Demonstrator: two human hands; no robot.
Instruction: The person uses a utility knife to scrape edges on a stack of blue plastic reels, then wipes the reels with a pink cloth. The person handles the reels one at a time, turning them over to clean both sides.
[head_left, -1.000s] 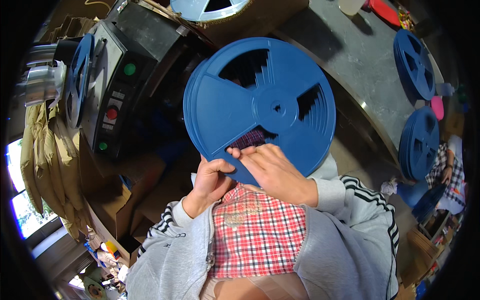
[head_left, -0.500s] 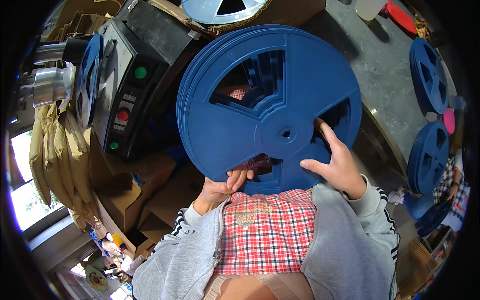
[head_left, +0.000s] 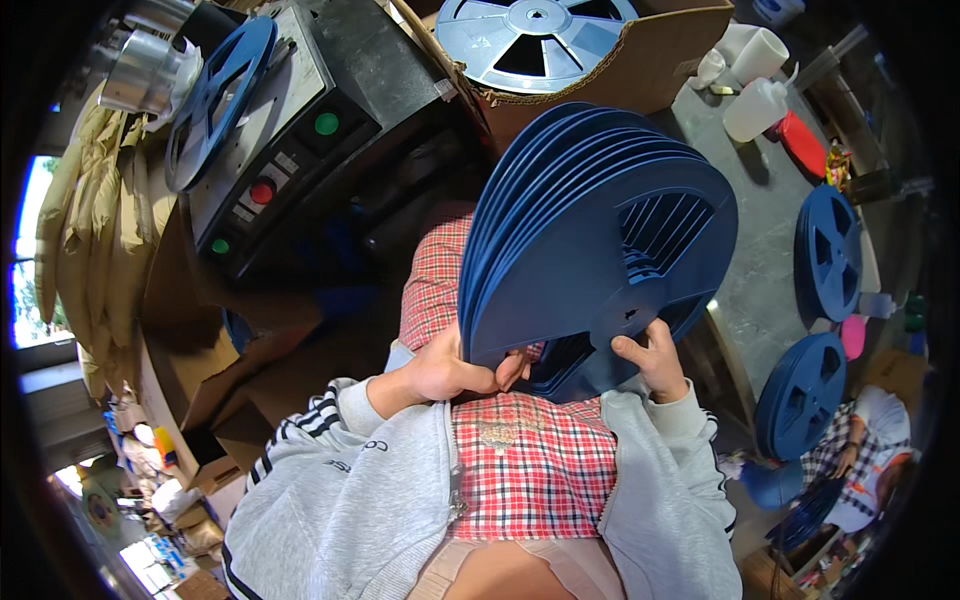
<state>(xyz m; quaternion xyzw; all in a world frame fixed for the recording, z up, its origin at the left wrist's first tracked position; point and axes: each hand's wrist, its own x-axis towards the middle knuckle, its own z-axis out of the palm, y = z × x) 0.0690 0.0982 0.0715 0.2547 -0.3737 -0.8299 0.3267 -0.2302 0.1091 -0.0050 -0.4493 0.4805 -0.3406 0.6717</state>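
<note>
A stack of several blue plastic reels [head_left: 545,285] stands tilted on edge against my front, fanned so the separate discs show. Each reel has large cut-out windows and a small central hole. My left hand [head_left: 448,368] grips the stack's lower left rim, its fingers curled through a window of the front reel. On the lower right, my right hand [head_left: 657,362] holds the stack, with its thumb on the front face and its other fingers hidden behind the reels.
A black machine with buttons [head_left: 325,125] stands at the left, a blue reel [head_left: 222,105] mounted beside it. Ahead, a cardboard box [head_left: 650,50] holds a pale-blue reel [head_left: 535,75]. Reel stacks [head_left: 800,395] and a white bottle [head_left: 757,112] stand on the grey table [head_left: 735,270]. Another person [head_left: 868,450] is at right.
The stack has turned and tipped to the right, so its discs now fan apart and their left edges show. My view has shifted, bringing the box ahead further into sight.
</note>
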